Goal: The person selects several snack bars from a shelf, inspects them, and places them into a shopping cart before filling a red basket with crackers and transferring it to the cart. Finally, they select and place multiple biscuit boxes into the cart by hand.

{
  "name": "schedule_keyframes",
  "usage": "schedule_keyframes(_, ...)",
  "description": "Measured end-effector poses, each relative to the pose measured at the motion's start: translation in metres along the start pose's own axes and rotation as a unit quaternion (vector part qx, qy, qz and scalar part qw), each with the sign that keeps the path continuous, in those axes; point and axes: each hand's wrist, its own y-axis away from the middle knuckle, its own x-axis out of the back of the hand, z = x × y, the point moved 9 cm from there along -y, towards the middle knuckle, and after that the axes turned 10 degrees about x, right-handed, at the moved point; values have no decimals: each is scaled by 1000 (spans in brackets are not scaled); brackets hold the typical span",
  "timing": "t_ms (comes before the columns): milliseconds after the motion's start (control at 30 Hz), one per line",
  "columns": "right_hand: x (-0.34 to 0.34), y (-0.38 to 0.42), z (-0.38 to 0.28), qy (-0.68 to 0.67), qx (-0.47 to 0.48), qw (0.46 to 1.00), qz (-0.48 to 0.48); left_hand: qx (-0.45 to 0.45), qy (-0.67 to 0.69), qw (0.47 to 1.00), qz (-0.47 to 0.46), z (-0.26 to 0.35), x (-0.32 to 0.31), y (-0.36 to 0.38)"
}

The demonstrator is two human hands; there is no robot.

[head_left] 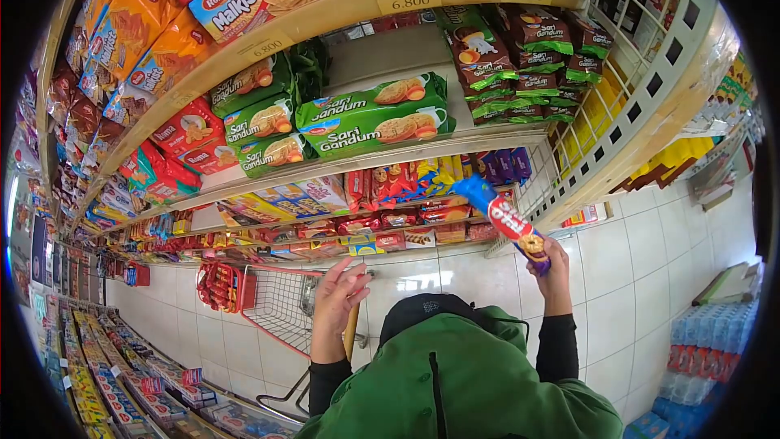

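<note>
A long blue biscuit pack (505, 218) with red and white lettering and a cookie picture is gripped at its lower end by my right hand (552, 273), tilted up to the left before the shelf's right end. My left hand (339, 301) is raised with fingers apart and slightly curled, holding nothing, near the shopping cart (284, 302). Above both hands, green Sari Gandum packs (374, 114) lie on a shelf. Smaller brown and green packs (532, 49) are stacked to their right.
A white wire rack side (617, 114) bounds the shelf at right. Lower shelves hold many colorful packs (390, 187). A red basket (219, 287) stands left of the cart. Bottled drinks (703, 341) are stacked at lower right; another product shelf (106, 374) runs along lower left.
</note>
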Motion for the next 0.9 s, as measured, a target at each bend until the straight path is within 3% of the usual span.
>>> schedule_keyframes(133,-20,-11,16,-41,8,998,49,-5,4,1000,21,-2,8,5)
schedule_keyframes(267,-50,-50,31,-39,45,997,39,-13,4,1000,25,-3,11,12)
schedule_keyframes(367,-45,-110,46,137,154,978,36,-24,1,999,41,-3,21,19)
schedule_keyframes(467,-45,-161,48,213,238,947,45,-32,-2,997,74,-4,36,28)
schedule_keyframes(567,-32,-190,63,260,172,947,80,-32,12,993,113,-7,55,40)
schedule_keyframes(667,-26,-204,69,355,168,918,63,-39,33,985,165,-10,81,56)
schedule_keyframes(700,-31,-198,58,405,221,885,69,-46,41,981,182,-8,89,64)
schedule_keyframes(900,-47,-192,53,572,191,798,27,-86,-42,929,357,1,172,127)
